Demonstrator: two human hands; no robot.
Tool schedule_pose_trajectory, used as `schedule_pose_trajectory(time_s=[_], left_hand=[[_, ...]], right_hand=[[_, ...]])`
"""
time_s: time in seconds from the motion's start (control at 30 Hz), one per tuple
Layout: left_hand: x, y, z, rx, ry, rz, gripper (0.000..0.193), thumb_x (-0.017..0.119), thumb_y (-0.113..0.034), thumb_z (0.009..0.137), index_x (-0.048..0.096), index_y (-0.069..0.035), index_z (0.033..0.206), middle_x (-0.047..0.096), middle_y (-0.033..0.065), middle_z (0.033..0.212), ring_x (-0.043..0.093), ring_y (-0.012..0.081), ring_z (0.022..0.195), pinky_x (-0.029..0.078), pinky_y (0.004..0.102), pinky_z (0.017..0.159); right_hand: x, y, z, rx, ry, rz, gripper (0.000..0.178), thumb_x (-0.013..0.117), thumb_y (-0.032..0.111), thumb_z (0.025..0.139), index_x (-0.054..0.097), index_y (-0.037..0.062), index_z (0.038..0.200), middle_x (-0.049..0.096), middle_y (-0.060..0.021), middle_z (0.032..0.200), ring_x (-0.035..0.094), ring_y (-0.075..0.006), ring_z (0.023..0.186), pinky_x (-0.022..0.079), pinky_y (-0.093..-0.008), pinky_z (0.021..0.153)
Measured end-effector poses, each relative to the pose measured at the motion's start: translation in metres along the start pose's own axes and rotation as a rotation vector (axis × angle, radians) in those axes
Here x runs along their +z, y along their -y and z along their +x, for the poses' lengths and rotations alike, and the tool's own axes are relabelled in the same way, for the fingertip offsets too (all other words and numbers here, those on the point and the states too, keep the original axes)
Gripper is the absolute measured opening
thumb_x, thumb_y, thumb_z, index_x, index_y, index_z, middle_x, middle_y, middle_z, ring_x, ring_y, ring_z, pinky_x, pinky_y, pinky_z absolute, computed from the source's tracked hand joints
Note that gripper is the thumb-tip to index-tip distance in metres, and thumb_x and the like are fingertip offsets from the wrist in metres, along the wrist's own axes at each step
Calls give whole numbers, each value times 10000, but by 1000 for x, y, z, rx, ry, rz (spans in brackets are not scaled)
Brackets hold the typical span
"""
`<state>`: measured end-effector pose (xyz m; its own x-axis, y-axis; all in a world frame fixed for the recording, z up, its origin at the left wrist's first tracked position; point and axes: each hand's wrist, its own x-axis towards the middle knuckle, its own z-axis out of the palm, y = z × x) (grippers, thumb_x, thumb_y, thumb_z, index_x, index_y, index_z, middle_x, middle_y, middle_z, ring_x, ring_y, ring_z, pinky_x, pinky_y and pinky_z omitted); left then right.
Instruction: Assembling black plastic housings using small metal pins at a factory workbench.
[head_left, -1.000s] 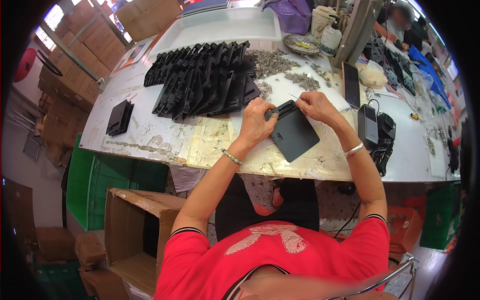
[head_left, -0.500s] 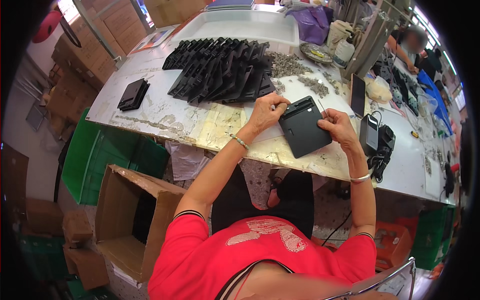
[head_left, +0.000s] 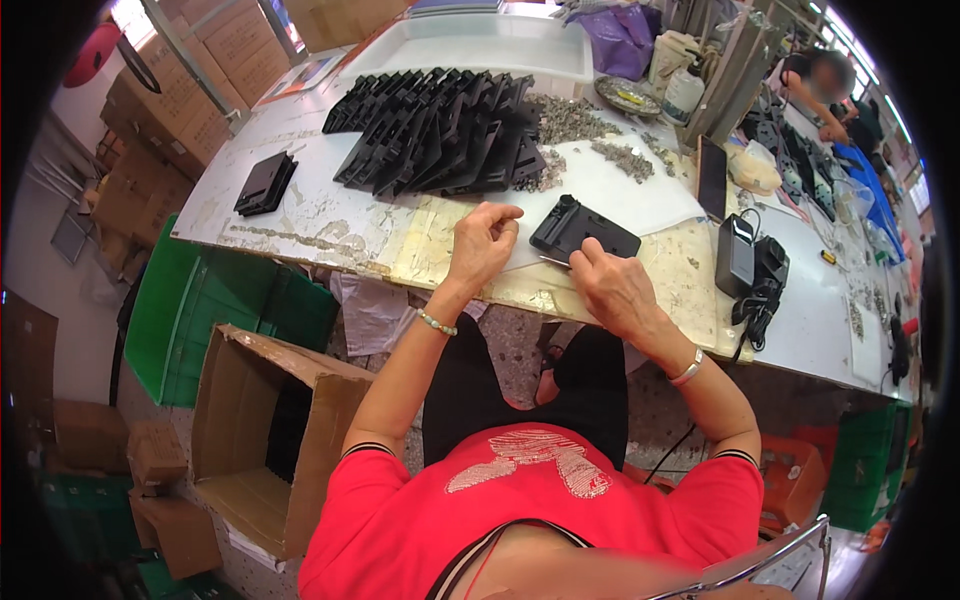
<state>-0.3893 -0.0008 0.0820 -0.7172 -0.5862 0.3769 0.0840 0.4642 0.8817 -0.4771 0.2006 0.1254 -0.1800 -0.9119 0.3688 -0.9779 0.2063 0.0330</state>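
Looking down, I see a flat black plastic part point(head_left: 583, 231) lying on the worktop point(head_left: 300, 215), near its front edge, and I place everything else from it. My left hand point(head_left: 483, 243) rests just left of the part, fingers curled into a loose fist; I cannot tell whether it grips anything. My right hand point(head_left: 615, 289) sits at the part's near edge with the fingers pinched narrow; a thin pale sliver shows beside the fingertips, but I cannot tell whether they hold it. Behind the part, further from me, a long row of similar black parts point(head_left: 440, 135) leans in a stack, with heaps of small grey bits point(head_left: 570, 120) next to it. Right of the part stand a black charger block point(head_left: 735, 255) and tangled cable. Far left of the part lies another dark flat piece point(head_left: 264, 183). Below the worktop, left of me, an open cardboard box point(head_left: 270, 440) stands on the floor.
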Motion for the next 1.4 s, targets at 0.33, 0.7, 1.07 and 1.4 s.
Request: schedule_pose_trajectory(time_s=[0.33, 0.7, 1.07, 1.4], left_hand=[[2, -5, -15, 335, 93, 344, 374, 766, -136, 677, 666, -1, 1011, 572, 111, 906, 565, 259, 857, 465, 358, 784], [13, -5, -23, 262, 2, 283, 295, 771, -151, 644, 634, 14, 847, 544, 145, 927, 517, 338, 922, 438, 417, 838], [12, 1, -24, 232, -16, 202, 232, 737, -88, 608, 595, -15, 776, 536, 136, 886, 519, 339, 893, 440, 418, 831], [15, 4, -21, 290, -39, 228, 223, 748, -136, 643, 583, -32, 750, 547, 114, 824, 519, 318, 829, 423, 414, 797]], right_hand=[[5, -23, 39, 524, -205, 1446, 260, 514, 195, 984, 637, 13, 847, 431, 35, 587, 390, -49, 523, 319, -219, 471], [36, -2, 93, 475, -238, 1947, 592, 363, 446, 1014, 420, 73, 558, 219, 63, 468, 216, -62, 409, 160, -242, 392], [45, 19, 86, 240, -156, 1409, 657, 339, 463, 1021, 486, 43, 537, 412, 23, 484, 312, -58, 471, 238, -241, 456], [53, 19, 94, 302, -189, 1385, 617, 372, 418, 1020, 464, 57, 528, 442, 8, 497, 348, -71, 469, 275, -241, 457]])
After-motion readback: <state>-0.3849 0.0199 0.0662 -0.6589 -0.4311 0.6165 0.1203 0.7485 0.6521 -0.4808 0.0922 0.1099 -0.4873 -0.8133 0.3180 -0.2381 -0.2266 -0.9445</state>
